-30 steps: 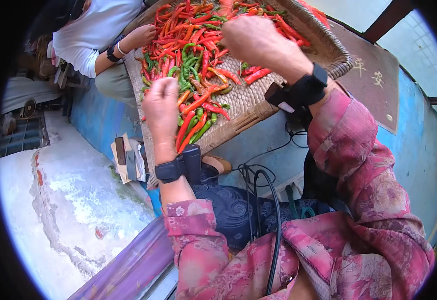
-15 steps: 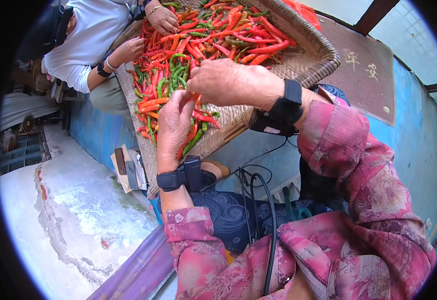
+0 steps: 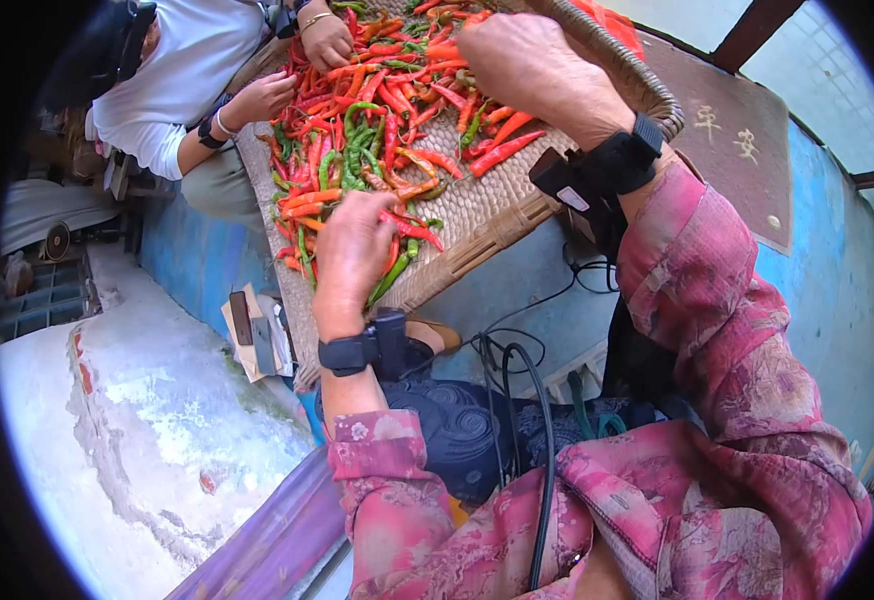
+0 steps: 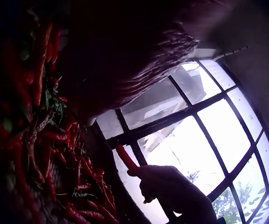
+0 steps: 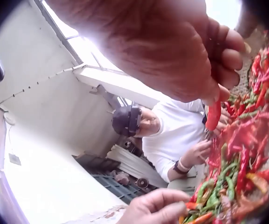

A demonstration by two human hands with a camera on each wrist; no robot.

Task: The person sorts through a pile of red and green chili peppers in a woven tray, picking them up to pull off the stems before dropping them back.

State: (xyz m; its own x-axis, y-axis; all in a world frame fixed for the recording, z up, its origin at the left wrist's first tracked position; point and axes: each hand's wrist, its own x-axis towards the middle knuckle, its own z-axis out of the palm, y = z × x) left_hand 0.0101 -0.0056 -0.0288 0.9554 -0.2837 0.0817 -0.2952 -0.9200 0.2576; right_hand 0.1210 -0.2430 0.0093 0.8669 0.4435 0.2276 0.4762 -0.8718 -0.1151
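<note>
The two hands were well apart. In the head view, the right hand [image 3: 547, 78] was at upper centre, above a woven tray [image 3: 477, 208]; the right wrist view showed it pinching a red chilli [image 5: 213, 115], upper right of that frame. The left hand [image 3: 354, 250] was near the middle of the head view, fingers lowered among the chillies [image 3: 397, 98]; I cannot tell whether it gripped one. Red, orange and green, they covered much of the tray. A person [image 3: 207, 60] in white was at upper left, a brown mat [image 3: 725, 180] at upper right.
</note>
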